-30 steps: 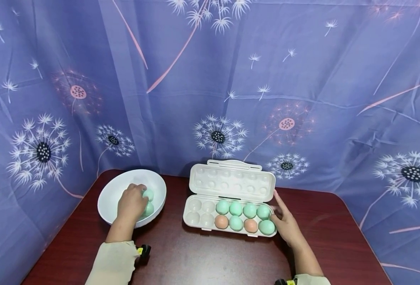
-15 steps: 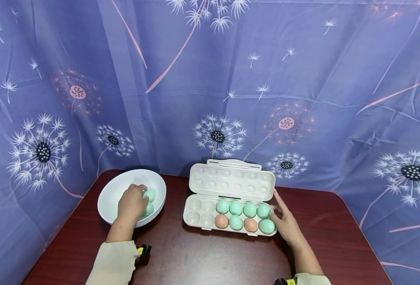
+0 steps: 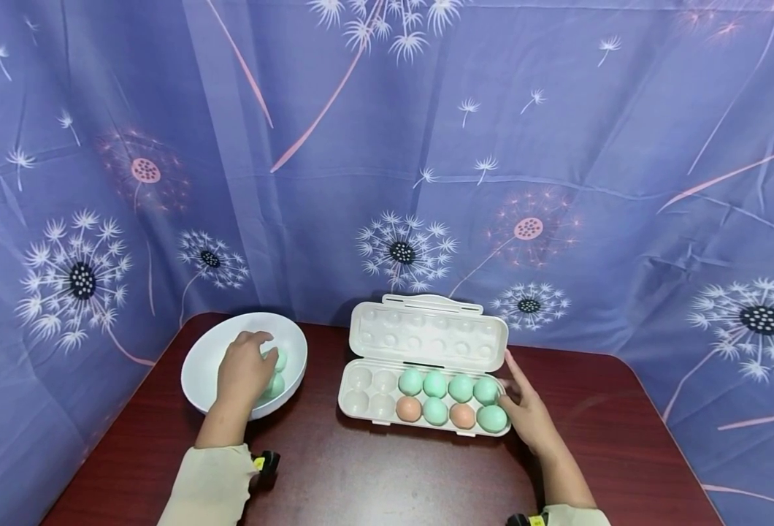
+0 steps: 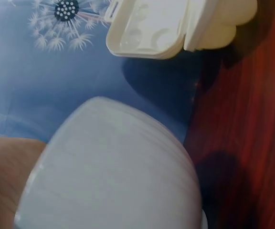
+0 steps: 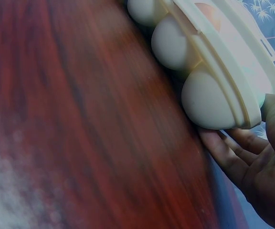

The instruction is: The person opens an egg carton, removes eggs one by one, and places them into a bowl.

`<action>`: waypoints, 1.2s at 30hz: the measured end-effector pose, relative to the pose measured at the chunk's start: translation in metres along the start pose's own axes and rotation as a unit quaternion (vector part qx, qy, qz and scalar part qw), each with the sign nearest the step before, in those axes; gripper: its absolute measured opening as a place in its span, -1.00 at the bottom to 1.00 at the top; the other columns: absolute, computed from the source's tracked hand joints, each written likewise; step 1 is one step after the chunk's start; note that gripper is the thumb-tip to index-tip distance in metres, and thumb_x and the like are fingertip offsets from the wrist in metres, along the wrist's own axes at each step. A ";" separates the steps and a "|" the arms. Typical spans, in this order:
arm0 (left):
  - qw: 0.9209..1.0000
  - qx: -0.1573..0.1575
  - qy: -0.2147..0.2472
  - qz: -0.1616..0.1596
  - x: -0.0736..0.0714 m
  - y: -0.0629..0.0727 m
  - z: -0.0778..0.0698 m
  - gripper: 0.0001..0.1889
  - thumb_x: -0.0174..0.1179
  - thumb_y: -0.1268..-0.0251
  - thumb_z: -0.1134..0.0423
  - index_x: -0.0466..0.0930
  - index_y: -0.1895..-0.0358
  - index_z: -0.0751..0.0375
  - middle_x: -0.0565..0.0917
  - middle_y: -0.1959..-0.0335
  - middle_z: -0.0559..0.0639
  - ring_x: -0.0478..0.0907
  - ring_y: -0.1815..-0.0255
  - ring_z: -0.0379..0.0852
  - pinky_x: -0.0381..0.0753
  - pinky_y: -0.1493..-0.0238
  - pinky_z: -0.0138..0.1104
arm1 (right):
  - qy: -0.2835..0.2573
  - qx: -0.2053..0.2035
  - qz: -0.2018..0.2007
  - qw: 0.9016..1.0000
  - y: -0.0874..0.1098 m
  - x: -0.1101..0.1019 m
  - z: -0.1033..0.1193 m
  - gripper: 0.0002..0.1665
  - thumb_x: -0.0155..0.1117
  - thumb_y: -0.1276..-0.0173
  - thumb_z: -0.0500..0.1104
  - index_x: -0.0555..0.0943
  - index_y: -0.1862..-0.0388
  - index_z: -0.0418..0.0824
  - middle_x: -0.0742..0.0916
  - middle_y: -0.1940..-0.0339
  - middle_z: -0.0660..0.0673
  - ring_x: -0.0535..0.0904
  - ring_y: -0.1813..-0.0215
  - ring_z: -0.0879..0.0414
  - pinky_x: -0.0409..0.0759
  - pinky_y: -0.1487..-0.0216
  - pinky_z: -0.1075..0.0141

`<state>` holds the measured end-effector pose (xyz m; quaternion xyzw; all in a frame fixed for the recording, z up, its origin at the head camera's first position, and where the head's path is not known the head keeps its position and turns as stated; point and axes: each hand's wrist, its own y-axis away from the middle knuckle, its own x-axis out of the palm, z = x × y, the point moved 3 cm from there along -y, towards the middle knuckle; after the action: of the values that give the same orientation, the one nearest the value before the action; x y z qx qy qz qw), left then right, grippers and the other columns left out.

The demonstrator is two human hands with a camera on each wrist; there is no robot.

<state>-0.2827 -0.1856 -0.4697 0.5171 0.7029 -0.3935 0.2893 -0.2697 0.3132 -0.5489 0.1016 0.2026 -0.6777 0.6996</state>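
Inside the white bowl (image 3: 203,372), my left hand (image 3: 244,369) reaches down with bent fingers beside green eggs (image 3: 275,385). The bowl wall hides its fingertips in the left wrist view, so I cannot tell whether it holds an egg. My right hand (image 3: 530,418) grips the right end of a white egg carton (image 3: 387,422), thumb at the rim. In the right wrist view, fingers (image 5: 226,152) lie beneath the carton's end cup (image 5: 206,100). Green eggs (image 3: 435,411) and two orange eggs (image 3: 409,409) fill the carton's right part; its left cups (image 3: 358,378) hold none.
The carton's lid (image 3: 426,332) stands raised at the back, leaning toward the curtain (image 3: 387,146). Bowl and carton sit apart on a dark red wooden table (image 3: 334,467). Patterned cloth hangs along the table's back and sides.
My left hand has lifted slightly within the bowl, and the upper visible green egg shows a little farther right. The right hand and carton have stayed put.
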 end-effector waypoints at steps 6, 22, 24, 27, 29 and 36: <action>1.000 0.015 0.013 -0.006 -0.004 0.002 -0.013 -0.62 0.17 -0.36 0.23 0.63 -0.15 0.34 0.62 -0.10 0.38 0.52 -0.19 0.37 0.51 -0.23 0.14 | -0.001 0.003 0.000 1.000 0.001 0.000 0.001 0.03 0.08 -0.39 -0.49 -0.02 -0.68 0.14 0.69 -0.10 -0.43 0.60 0.06 0.34 0.59 0.10 0.47; 0.988 0.126 0.060 -0.060 0.005 0.021 -0.064 -0.59 0.32 -0.28 0.19 0.64 -0.17 0.22 0.65 -0.03 0.24 0.59 -0.07 0.23 0.60 -0.10 0.06 | -0.014 0.001 -0.003 1.000 0.001 -0.001 0.002 0.04 0.11 -0.37 -0.50 -0.02 -0.69 0.07 0.70 -0.08 -0.40 0.61 0.06 0.27 0.59 0.10 0.45; 0.987 0.136 0.060 -0.059 0.007 0.024 -0.070 -0.59 0.34 -0.26 0.19 0.64 -0.16 0.21 0.66 -0.02 0.21 0.59 -0.06 0.20 0.60 -0.10 0.05 | -0.010 -0.001 -0.004 1.000 0.001 0.000 0.003 0.04 0.12 -0.37 -0.49 -0.01 -0.69 0.08 0.70 -0.07 -0.40 0.61 0.06 0.27 0.59 0.09 0.45; 0.985 0.155 0.058 -0.052 0.013 0.028 -0.079 -0.59 0.36 -0.24 0.18 0.65 -0.15 0.20 0.66 0.00 0.17 0.60 -0.03 0.15 0.61 -0.07 0.02 | -0.006 -0.001 -0.004 1.000 0.001 0.000 0.003 0.04 0.11 -0.37 -0.49 -0.01 -0.68 0.10 0.70 -0.07 -0.40 0.61 0.07 0.29 0.59 0.10 0.46; 0.982 0.172 0.052 -0.049 0.019 0.030 -0.084 -0.58 0.38 -0.23 0.17 0.66 -0.15 0.19 0.66 0.01 0.15 0.60 -0.01 0.13 0.62 -0.04 0.00 | 0.000 0.000 -0.004 1.000 0.000 -0.001 0.002 0.03 0.10 -0.38 -0.48 -0.01 -0.68 0.10 0.70 -0.07 -0.41 0.60 0.07 0.31 0.59 0.10 0.46; 0.975 0.215 0.043 -0.033 0.034 0.040 -0.099 -0.58 0.41 -0.20 0.18 0.68 -0.13 0.16 0.67 0.03 0.06 0.61 0.01 0.06 0.63 -0.04 -0.07 | 0.006 0.003 -0.002 1.000 0.001 -0.001 0.002 0.04 0.09 -0.37 -0.48 -0.01 -0.68 0.13 0.70 -0.07 -0.40 0.61 0.08 0.33 0.59 0.10 0.46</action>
<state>-0.2544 -0.0780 -0.4554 0.5601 0.6305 -0.5221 0.1272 -0.2687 0.3131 -0.5472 0.1073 0.2054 -0.6788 0.6968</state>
